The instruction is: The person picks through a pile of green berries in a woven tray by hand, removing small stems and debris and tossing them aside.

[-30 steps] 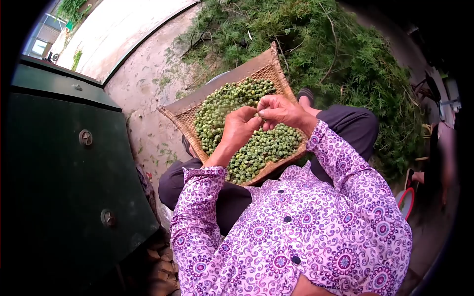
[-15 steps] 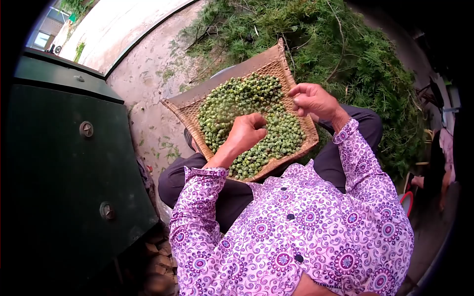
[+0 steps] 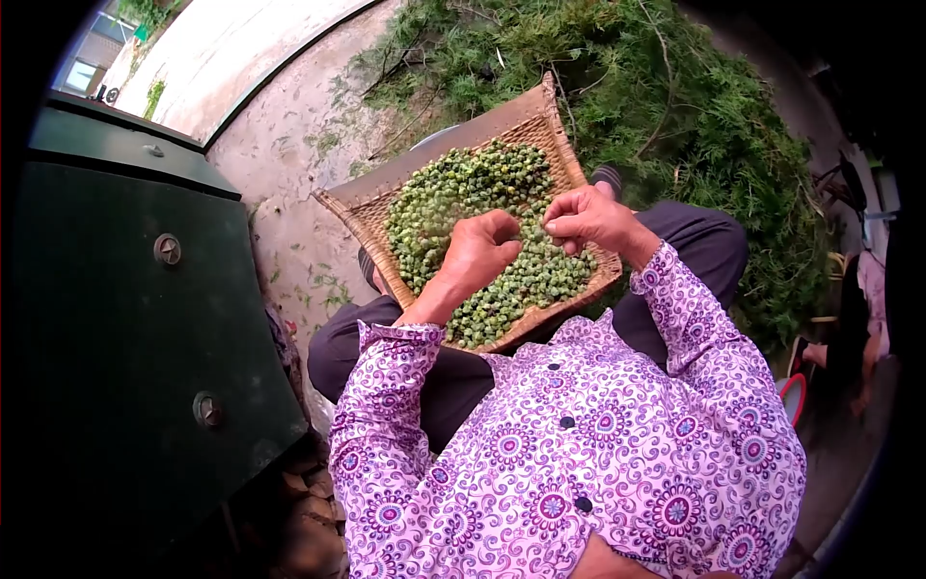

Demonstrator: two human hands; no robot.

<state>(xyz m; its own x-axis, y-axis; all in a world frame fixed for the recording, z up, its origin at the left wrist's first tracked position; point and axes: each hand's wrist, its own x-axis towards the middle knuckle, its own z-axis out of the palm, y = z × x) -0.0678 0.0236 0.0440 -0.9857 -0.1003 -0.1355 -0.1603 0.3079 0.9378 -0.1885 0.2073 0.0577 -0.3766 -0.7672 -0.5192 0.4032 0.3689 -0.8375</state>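
Note:
A woven winnowing basket (image 3: pixel 564 145) rests tilted across my lap, spread with many small, round green cones or fruits (image 3: pixel 463 179). Over the middle of the pile hovers my left hand (image 3: pixel 473 256), closed, with thumb and forefinger pinched together. My right hand (image 3: pixel 590 220) is just to its right, over the basket's right side, its fingers also in a pinch. The two sets of fingertips are close but apart. Whatever either hand pinches is too small or hidden to make out.
A big heap of cut green conifer branches (image 3: pixel 714 164) lies beyond and right of the basket. Dark green metal cabinet doors (image 3: pixel 106 289) stand close on my left. Concrete floor (image 3: pixel 289 174) with scattered sprigs shows between them. A red-rimmed container (image 3: pixel 795 398) is at the right.
My right hand has moved left and slightly down, toward my left hand. My left hand has barely shifted, still pinched over the pile.

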